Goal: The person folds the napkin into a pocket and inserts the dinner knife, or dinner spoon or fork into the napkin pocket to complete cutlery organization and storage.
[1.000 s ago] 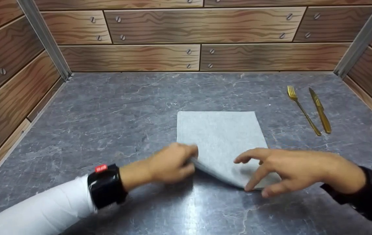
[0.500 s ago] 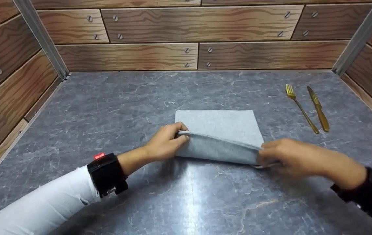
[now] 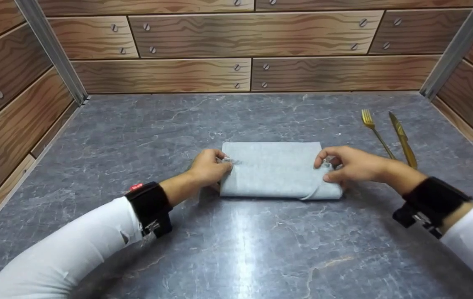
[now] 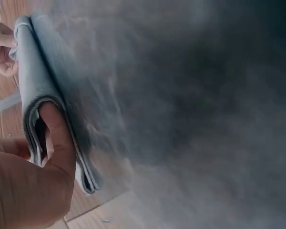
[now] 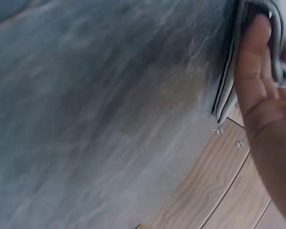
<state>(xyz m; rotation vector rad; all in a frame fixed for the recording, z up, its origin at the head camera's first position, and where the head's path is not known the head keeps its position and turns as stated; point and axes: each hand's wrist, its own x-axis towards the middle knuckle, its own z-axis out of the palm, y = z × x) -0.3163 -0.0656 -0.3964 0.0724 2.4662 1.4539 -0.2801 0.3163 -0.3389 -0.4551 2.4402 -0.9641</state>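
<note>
A light grey cloth napkin [image 3: 271, 176] lies in the middle of the table, its near part folded over toward the far edge. My left hand [image 3: 207, 168] pinches the flap at its left end. At the right end, my right hand [image 3: 357, 163] grips the flap's corner between thumb and fingers. The left wrist view shows the left thumb [image 4: 57, 131] tucked inside the rolled fold of the cloth [image 4: 35, 71]. From the right wrist, the right thumb [image 5: 255, 47] also sits within the fold, above stacked lower layers [image 5: 222, 98].
Right of the napkin, on the grey marbled table [image 3: 137, 124], lie a gold fork [image 3: 379, 135] and a gold knife [image 3: 403, 139]. The right hand's wrist comes close to their handle ends. Wood-patterned walls [image 3: 203, 74] bound the table at the back and sides.
The napkin's near edge has been lifted and folded away from the person onto the far part. Both hands moved forward with it; the right hand, earlier open over the corner, now grips it.
</note>
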